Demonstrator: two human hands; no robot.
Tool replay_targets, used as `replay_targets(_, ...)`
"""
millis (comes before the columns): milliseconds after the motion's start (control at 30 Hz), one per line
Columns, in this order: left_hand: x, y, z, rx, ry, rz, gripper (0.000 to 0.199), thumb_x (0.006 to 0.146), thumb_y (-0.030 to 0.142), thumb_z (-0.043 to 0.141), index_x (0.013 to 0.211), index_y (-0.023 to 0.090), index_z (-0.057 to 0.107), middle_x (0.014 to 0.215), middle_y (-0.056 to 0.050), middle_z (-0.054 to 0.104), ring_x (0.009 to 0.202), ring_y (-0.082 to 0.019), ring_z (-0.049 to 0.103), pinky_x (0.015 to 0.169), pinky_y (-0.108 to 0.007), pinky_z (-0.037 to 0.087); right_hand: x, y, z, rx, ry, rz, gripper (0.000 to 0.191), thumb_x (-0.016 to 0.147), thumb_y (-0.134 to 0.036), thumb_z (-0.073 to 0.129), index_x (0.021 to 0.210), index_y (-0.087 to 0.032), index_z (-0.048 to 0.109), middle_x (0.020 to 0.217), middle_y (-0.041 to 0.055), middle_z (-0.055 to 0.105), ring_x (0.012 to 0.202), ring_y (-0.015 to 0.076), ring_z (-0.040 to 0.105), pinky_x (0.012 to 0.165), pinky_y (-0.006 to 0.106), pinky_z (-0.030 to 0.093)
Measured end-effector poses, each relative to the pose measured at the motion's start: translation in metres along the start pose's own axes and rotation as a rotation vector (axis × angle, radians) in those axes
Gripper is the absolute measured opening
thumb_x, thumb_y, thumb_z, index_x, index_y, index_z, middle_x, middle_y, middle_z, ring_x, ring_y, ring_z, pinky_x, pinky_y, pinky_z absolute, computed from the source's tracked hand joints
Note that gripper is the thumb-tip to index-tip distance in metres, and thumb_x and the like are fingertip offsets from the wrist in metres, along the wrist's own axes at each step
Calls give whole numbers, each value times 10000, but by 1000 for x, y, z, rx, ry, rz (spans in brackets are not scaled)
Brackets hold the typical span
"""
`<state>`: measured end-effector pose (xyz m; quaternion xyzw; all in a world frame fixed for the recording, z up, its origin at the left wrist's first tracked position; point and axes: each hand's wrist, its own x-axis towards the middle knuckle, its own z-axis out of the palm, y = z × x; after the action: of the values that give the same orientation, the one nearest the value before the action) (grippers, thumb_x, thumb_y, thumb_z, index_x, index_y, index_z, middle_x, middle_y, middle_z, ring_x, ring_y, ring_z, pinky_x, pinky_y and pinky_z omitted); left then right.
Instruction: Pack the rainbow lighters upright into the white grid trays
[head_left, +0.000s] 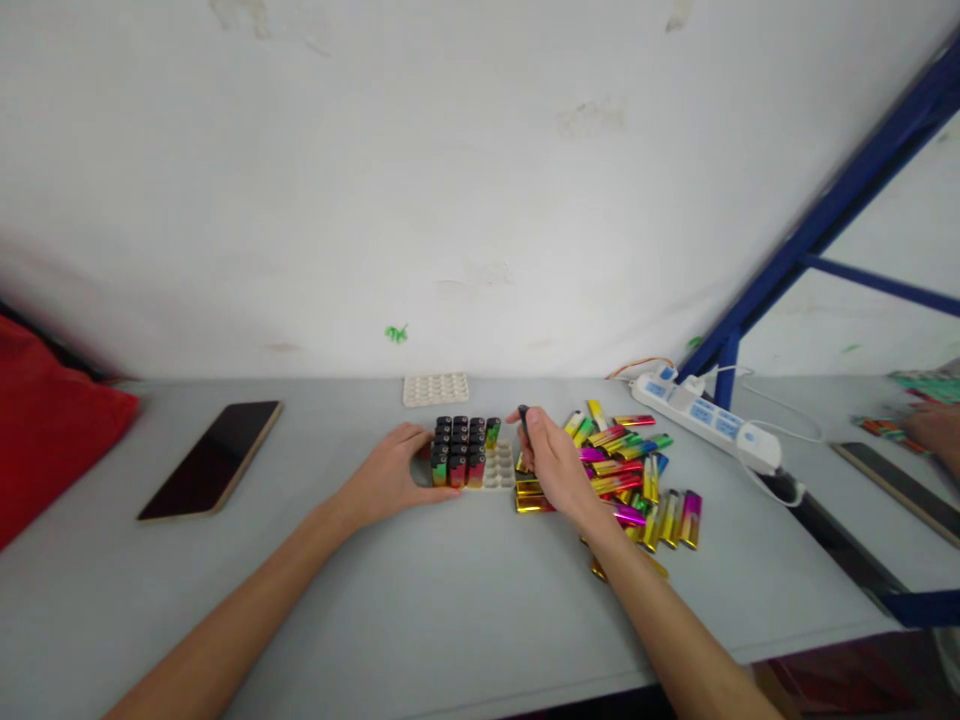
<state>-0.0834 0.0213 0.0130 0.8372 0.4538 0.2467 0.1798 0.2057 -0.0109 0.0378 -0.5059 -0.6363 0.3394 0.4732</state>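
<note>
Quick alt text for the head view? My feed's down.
Left hand cups a molded tray partly filled with upright lighters; right hand holds another lighter beside it. Loose lighters lie piled at right, by a white power strip.

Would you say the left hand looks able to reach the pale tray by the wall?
Probably yes: the left hand is cupped beside the standing lighters, and nothing seems to block the pale tray.

My left hand and right hand are both bare, with slim fingers. My wrists are bare too, narrow and smooth in outline. My left forearm and right forearm are slender, uncovered as far as the view reaches, and widen gradually away from the wrists. My nails are too small to make out.
</note>
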Motion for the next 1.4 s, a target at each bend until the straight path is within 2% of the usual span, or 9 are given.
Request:
replay_targets(100,0,1,0,-6,3,1,666,784,791,943,1103,226,792,1128,-108,805,1095,-376,766,1021,-522,648,-2,0,-4,-186,26,-211,487,1226,-602,409,1156,-239,726,1033,87,711,1024,274,711,962,407,600)
replay_targets(200,0,2,0,-7,7,2,671,776,788,951,1124,236,793,1124,-95,808,1106,-373,768,1052,-507,638,-1,2,-6,-306,41,-324,371,1195,-550,552,1089,-243,732,1077,105,730,1054,282,716,1003,407,601)
replay_targets(367,0,5,-1,-4,1,-17,666,750,804,956,1070,243,793,1119,-95,807,1105,-380,768,1040,-493,632,-1,6,-8,-331,4,-274,343,1200,-528,580,1120,-240,748,883,44,749,831,245,714,874,353,596)
replay_targets(733,0,4,0,-23,18,-2,637,750,794,956,1081,272,804,1142,-89,834,1110,-384,776,1097,-521,634,4,8,-19,-359,-271,-256,259,1223,-441,591,1233,-251,768,1129,98,854,1040,268,803,971,365,607)
replay_targets(967,2,4,-1,-25,9,-6,655,747,803,951,1079,257,804,1135,-96,829,1114,-384,767,1094,-515,626,6,12,-16,-535,-216,-270,233,1227,-390,616,1261,-237,787,1157,114,842,1063,281,797,961,368,594)
replay_targets(1067,2,4,0,-15,-1,-12,624,761,774,953,1072,257,793,1143,-94,825,1112,-376,763,1094,-509,619,3,5,-6,-633,-212,-191,198,1212,-388,662,1288,-248,779,1123,101,841,1013,274,798,886,346,573)
replay_targets(1167,1,3,0,-10,0,-14,621,758,770,961,1079,266,791,1148,-89,828,1115,-373,762,1103,-505,614,0,0,0,-745,-223,-86,257,1203,-473,680,1142,-249,790,1033,92,822,919,264,778,790,329,524)
replay_targets(1267,1,3,0,-8,5,-20,647,753,790,958,1095,265,796,1151,-93,828,1122,-380,765,1095,-510,619,1,2,-6,-755,-239,-88,298,1202,-495,679,1078,-246,784,976,63,788,880,244,750,782,320,506)
replay_targets(1400,2,3,0,-9,13,-13,660,744,811,952,1078,262,802,1128,-99,833,1096,-384,770,1061,-512,637,8,16,-29,-693,-218,-217,167,1190,-342,682,1156,-228,799,1032,76,784,950,253,751,915,367,573)
